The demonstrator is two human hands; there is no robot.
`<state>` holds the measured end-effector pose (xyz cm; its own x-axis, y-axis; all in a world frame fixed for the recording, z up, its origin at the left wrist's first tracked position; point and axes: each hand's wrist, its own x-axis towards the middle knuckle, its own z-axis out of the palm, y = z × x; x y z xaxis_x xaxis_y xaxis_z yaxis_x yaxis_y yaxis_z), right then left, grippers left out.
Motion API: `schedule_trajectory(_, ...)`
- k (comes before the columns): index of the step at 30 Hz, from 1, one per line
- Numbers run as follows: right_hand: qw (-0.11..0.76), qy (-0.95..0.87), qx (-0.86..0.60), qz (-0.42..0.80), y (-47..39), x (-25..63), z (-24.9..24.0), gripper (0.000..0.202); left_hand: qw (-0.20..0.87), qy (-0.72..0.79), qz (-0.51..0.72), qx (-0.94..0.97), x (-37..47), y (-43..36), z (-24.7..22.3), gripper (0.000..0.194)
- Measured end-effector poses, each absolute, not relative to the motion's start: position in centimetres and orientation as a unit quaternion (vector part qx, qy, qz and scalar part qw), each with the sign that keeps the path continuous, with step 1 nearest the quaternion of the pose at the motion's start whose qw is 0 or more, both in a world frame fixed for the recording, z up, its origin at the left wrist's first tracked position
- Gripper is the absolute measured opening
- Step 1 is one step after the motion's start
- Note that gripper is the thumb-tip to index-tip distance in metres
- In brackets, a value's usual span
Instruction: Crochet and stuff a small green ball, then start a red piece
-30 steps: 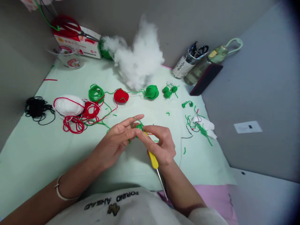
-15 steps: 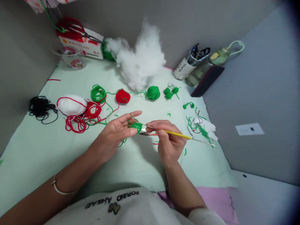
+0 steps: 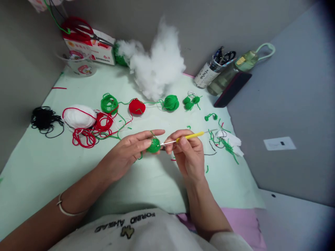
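My left hand (image 3: 131, 151) pinches a small green crocheted piece (image 3: 153, 145) between thumb and fingers, above the pale green mat (image 3: 39, 167). My right hand (image 3: 187, 151) grips a yellow-handled crochet hook (image 3: 190, 136), whose metal tip points left into the green piece. A green yarn strand trails from the piece toward the yarn behind it.
Behind lie a green yarn ball (image 3: 170, 103), a red ball (image 3: 136, 106), a green coil (image 3: 109, 104), white yarn (image 3: 79, 117), red loops (image 3: 85, 136), black yarn (image 3: 43, 118), white stuffing (image 3: 159, 68), a box with red scissors (image 3: 89, 47), a pen cup (image 3: 209, 71), a bottle (image 3: 232, 71), a phone (image 3: 231, 89).
The right hand has turned the hook from pointing down toward my body to lying across, then raised its handle end; the tip now sits in the green piece. The left hand has barely moved.
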<state>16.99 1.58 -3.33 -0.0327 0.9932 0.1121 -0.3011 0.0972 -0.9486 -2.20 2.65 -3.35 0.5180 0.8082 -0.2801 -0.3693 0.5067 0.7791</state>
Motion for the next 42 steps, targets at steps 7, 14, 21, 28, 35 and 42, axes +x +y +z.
schedule_trajectory(7,0.558,-0.629,-0.421,0.34,1.0,16.3,-3.5,0.015,0.75,0.378,0.388,0.379,-1.5,2.2,-3.8,0.056)
schedule_trajectory(14,0.584,-0.527,-0.418,0.455,1.2,16.2,-3.9,0.015,0.634,0.431,0.419,0.486,-1.7,2.1,-3.4,0.052)
schedule_trajectory(21,0.578,-0.455,-0.393,0.551,1.4,16.5,-3.5,0.021,0.626,0.435,0.433,0.481,-1.7,1.7,-3.3,0.063)
schedule_trajectory(28,0.578,-0.443,-0.378,0.572,1.8,16.6,-3.4,0.025,0.646,0.401,0.453,0.466,-1.8,1.4,-3.0,0.055)
schedule_trajectory(35,0.558,-0.458,-0.39,0.572,1.8,16.7,-3.7,0.028,0.56,0.425,0.434,0.564,-2.1,1.5,-3.1,0.045)
schedule_trajectory(42,0.549,-0.48,-0.373,0.574,1.8,17.3,-3.7,0.023,0.569,0.423,0.429,0.56,-2.3,1.9,-3.0,0.049)
